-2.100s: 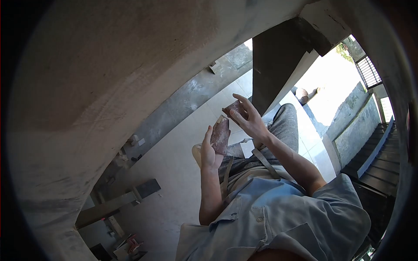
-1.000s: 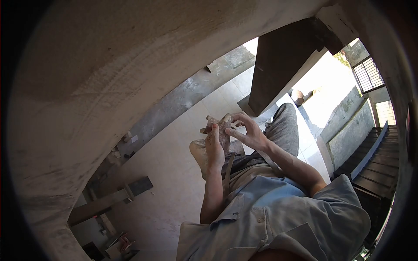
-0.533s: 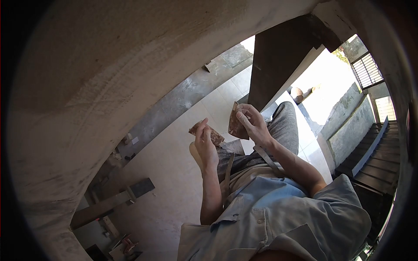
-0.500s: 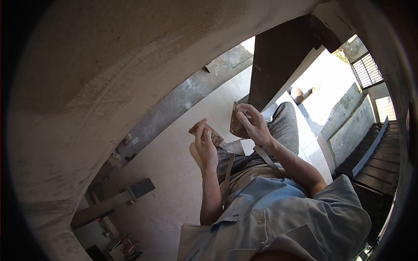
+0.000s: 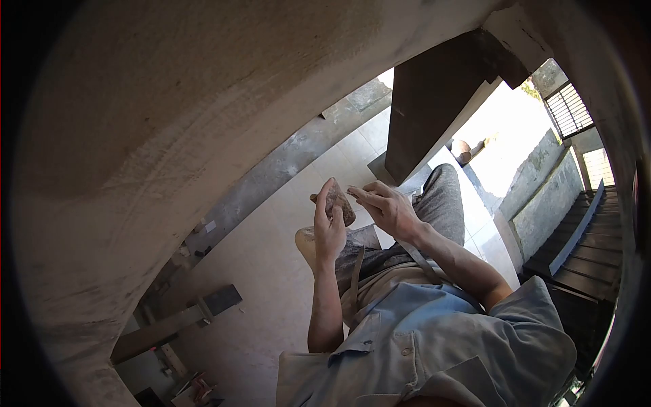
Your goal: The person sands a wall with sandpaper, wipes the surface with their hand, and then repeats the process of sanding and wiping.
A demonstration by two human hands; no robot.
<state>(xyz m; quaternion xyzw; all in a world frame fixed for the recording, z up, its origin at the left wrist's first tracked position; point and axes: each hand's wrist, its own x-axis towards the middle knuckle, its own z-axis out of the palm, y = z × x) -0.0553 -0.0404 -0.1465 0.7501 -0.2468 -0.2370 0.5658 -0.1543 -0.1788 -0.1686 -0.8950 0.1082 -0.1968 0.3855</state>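
Observation:
My left hand [image 5: 330,234] is closed on a brown-stained, flat putty scraper [image 5: 339,202], its fingers along the blade. Just right of it, my right hand [image 5: 390,211] is closed in a pinch with the fingers pointing left. A second putty scraper in that hand is turned almost edge-on and mostly hidden by the fingers. The two hands are close together above my lap, with a small gap between them.
A large plastered surface [image 5: 169,122] curves close overhead and to the left. Beyond my knees are a dark panel [image 5: 434,102] and pale floor tiles [image 5: 352,152]. A dark-ended beam [image 5: 176,325] lies lower left; a ribbed dark surface [image 5: 576,237] is at right.
My hands have come closer together. The left scraper has turned more upright. My right hand has rotated, so its scraper, broad side visible before, is now nearly out of sight.

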